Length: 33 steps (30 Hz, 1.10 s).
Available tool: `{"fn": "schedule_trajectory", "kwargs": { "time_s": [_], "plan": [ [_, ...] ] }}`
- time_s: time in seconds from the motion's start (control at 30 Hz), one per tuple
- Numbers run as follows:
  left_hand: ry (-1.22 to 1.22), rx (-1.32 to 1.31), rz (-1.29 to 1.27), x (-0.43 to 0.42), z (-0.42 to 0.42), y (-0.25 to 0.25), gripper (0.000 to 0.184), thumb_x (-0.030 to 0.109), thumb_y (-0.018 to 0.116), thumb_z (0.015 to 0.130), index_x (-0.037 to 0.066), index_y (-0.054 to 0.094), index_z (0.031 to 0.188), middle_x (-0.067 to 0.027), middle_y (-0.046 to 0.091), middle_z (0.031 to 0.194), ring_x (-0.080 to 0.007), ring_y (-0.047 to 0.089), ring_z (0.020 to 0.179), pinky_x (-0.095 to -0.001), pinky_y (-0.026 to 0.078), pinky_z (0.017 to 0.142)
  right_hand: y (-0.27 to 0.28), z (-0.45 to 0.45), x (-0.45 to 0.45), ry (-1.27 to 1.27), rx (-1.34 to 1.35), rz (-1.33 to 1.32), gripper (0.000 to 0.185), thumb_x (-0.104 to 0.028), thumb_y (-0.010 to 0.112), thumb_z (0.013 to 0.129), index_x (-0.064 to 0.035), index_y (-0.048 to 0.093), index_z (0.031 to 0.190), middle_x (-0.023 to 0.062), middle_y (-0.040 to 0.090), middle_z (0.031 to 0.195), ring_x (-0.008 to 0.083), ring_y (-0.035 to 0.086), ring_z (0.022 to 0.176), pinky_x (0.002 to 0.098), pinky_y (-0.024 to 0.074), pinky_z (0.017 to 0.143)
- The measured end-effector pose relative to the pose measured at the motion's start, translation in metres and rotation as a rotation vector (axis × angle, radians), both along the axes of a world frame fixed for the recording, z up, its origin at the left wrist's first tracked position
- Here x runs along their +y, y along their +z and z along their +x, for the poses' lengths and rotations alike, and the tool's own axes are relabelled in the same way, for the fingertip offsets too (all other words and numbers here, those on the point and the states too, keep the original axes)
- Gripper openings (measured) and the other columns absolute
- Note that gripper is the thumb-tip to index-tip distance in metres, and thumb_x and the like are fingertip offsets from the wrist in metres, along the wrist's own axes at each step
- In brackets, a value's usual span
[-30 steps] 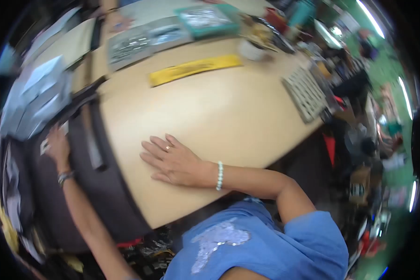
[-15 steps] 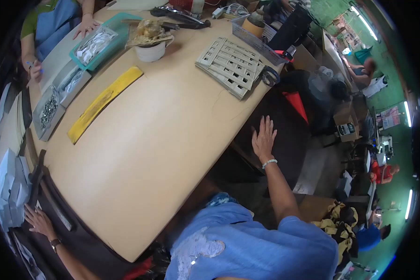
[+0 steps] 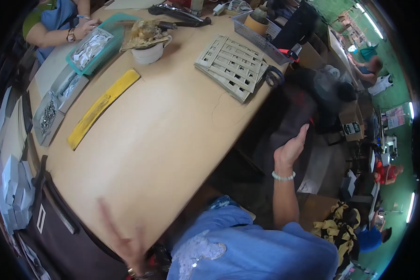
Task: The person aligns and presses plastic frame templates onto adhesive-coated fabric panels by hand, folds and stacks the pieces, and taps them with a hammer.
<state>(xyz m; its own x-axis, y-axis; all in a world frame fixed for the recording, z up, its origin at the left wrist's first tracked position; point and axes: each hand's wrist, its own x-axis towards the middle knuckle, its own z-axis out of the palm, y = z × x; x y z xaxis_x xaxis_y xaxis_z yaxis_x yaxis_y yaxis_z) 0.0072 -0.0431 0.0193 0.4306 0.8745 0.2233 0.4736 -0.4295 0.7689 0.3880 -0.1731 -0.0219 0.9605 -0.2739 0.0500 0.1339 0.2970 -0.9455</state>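
Observation:
My right hand (image 3: 290,150), with a beaded bracelet at the wrist, grips a dark brown sheet (image 3: 291,114) beside the right edge of the table. Its thumb shows on the near side; the other fingers are hidden behind the material, which looks raised and blurred. My left hand (image 3: 126,240) is smeared by motion over the table's near corner, fingers spread and nothing visible in them. Left of it, another dark brown sheet (image 3: 56,238) with a small white-edged slot hangs at the table edge. A dark metal bar (image 3: 60,210) lies on that sheet.
On the table (image 3: 144,149) are a yellow strip (image 3: 105,107), cut lattice panels (image 3: 231,63), a white cup (image 3: 149,53), a teal tray (image 3: 84,67), a box of small metal parts (image 3: 47,114) and scissors (image 3: 273,77). A co-worker's hands (image 3: 85,28) are at the far left.
My left hand has moved right, from the left-hand sheet to the table's near corner. My right hand has turned from lying flat to gripping the lifted sheet. The co-worker's hands have come together.

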Motion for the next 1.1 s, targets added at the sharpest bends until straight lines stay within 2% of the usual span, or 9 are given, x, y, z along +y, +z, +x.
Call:
{"fn": "schedule_trajectory", "kwargs": {
  "time_s": [0.07,0.13,0.3,0.4,0.47,0.6,0.73,0.93,1.1],
  "plan": [
    [-0.228,-0.190,-0.266,-0.027,0.044,-0.008,0.097,0.018,0.081,0.067,-0.004,0.026,0.143,-0.0234,0.033,0.146,-0.0332,0.031,0.136,-0.0424,0.027,0.110,0.059,-0.057,0.029,0.399,0.232,0.430,0.056,-0.035,0.049,0.097,0.0079,0.043,0.132,0.0124,0.050,0.134,0.0196,0.043,0.126,0.0319,0.0279,0.108],
    [-0.413,-0.273,-0.336,-0.035,0.087,-0.004,0.101,0.017,0.082,0.067,-0.004,0.020,0.144,-0.0256,0.034,0.144,-0.0342,0.033,0.135,-0.0412,0.030,0.108,0.071,-0.106,0.058,0.569,0.374,0.255,0.057,-0.036,0.048,0.098,0.0074,0.041,0.135,0.0121,0.049,0.136,0.0202,0.040,0.129,0.0325,0.0240,0.111],
    [-0.091,-0.409,-0.726,-0.040,0.070,-0.050,0.043,0.001,0.057,0.086,-0.002,0.045,0.127,-0.0125,0.052,0.124,-0.0246,0.051,0.115,-0.0380,0.038,0.101,0.089,-0.152,0.117,1.652,-0.150,0.016,0.054,-0.036,0.042,0.099,0.0053,0.043,0.134,0.0174,0.051,0.132,0.0268,0.043,0.128,0.0347,0.0276,0.109],
    [0.242,-0.563,-0.741,-0.013,0.050,-0.020,0.048,-0.006,0.053,0.086,-0.001,0.043,0.133,-0.0120,0.052,0.127,-0.0227,0.049,0.118,-0.0353,0.037,0.102,0.083,-0.135,0.132,1.710,-0.455,-0.562,0.055,-0.039,0.044,0.097,0.0040,0.045,0.132,0.0244,0.050,0.130,0.0365,0.048,0.121,0.0354,0.0325,0.106],
    [0.302,-0.585,-0.617,0.001,0.014,-0.029,0.058,-0.007,0.053,0.087,0.000,0.034,0.142,-0.0135,0.048,0.134,-0.0220,0.046,0.122,-0.0328,0.033,0.105,0.045,-0.131,0.143,1.237,-0.919,-1.104,0.053,-0.040,0.050,0.092,-0.0038,0.048,0.132,0.0268,0.044,0.134,0.0466,0.042,0.122,0.0537,0.0289,0.104],
    [0.449,-0.613,-0.421,0.017,-0.031,-0.009,0.064,-0.008,0.054,0.085,0.000,0.029,0.144,-0.0169,0.044,0.138,-0.0231,0.045,0.124,-0.0332,0.031,0.106,0.001,-0.113,0.137,1.088,-1.048,-1.359,0.057,-0.041,0.053,0.090,-0.0061,0.046,0.135,0.0244,0.036,0.142,0.0451,0.031,0.131,0.0586,0.0232,0.106],
    [0.814,0.027,0.111,0.016,-0.032,-0.010,0.064,-0.001,0.056,0.086,-0.005,0.026,0.142,-0.0216,0.044,0.137,-0.0283,0.047,0.123,-0.0353,0.036,0.104,-0.001,-0.115,0.124,1.094,-1.086,-1.402,0.059,-0.042,0.054,0.090,-0.0069,0.045,0.136,0.0232,0.034,0.144,0.0443,0.029,0.133,0.0582,0.0214,0.107],
    [0.001,0.297,0.174,-0.008,0.049,-0.007,0.089,0.043,0.074,0.072,0.003,0.035,0.141,-0.0238,0.028,0.147,-0.0436,0.023,0.137,-0.0554,0.020,0.109,0.014,-0.127,0.114,1.176,-1.073,-1.349,0.062,-0.043,0.052,0.090,-0.0053,0.042,0.137,0.0231,0.031,0.145,0.0447,0.028,0.133,0.0586,0.0219,0.106],
    [-0.138,0.517,0.106,-0.014,0.073,-0.033,0.090,0.058,0.066,0.072,0.008,0.038,0.140,-0.0215,0.026,0.149,-0.0402,0.021,0.138,-0.0618,0.017,0.106,0.002,-0.153,0.077,1.340,-1.039,-1.205,0.063,-0.045,0.049,0.091,-0.0046,0.040,0.138,0.0230,0.033,0.145,0.0423,0.029,0.133,0.0610,0.0187,0.106]
  ]
}}
